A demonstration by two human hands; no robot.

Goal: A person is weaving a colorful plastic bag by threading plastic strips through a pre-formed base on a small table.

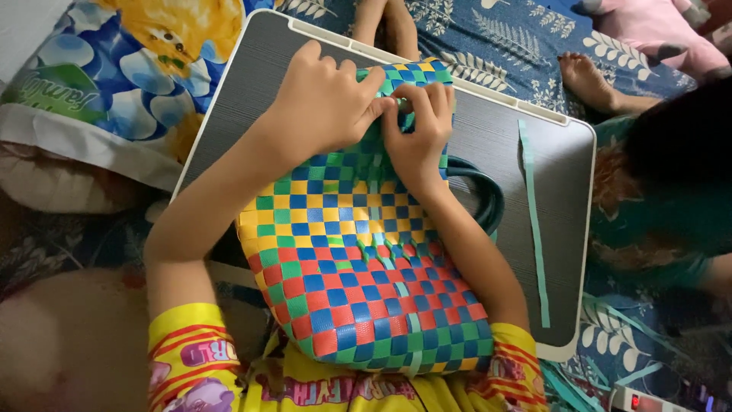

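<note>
Yellow printed sleeves (187, 351) filled the bottom edge of the view, and between them a woven basket (358, 236) of blue, green, yellow and red plastic strips lay on its side, its lower part against the person's lap and its upper part on a dark lap surface (229, 99) with a pale rim. Both hands worked at the far end of the basket. The left hand (324, 103) pressed down over the weave with its fingers curled, the grip clenched on the edge of the strips. The right hand (418, 130) pinched a green strip end (408, 118) between thumb and fingertips, touching the left hand.

A dark green handle (480, 191) curved out from under the right forearm. A loose green strip (534, 221) lay along the surface to the right, well apart from the basket. A patterned blue bedcover (496, 46), a flowered bag (114, 69) at upper left and another person's bare foot (587, 80) at upper right surrounded the work.

As a judgement, the pinched end could slip out of the fingers if pulled hard, since it looked short and smooth. Pressing from the left hand might buckle the neighbouring squares and loosen the weave. The basket overhung the near edge of the surface and could slide toward the lap. The loose strip could be swept off by the right forearm.
</note>
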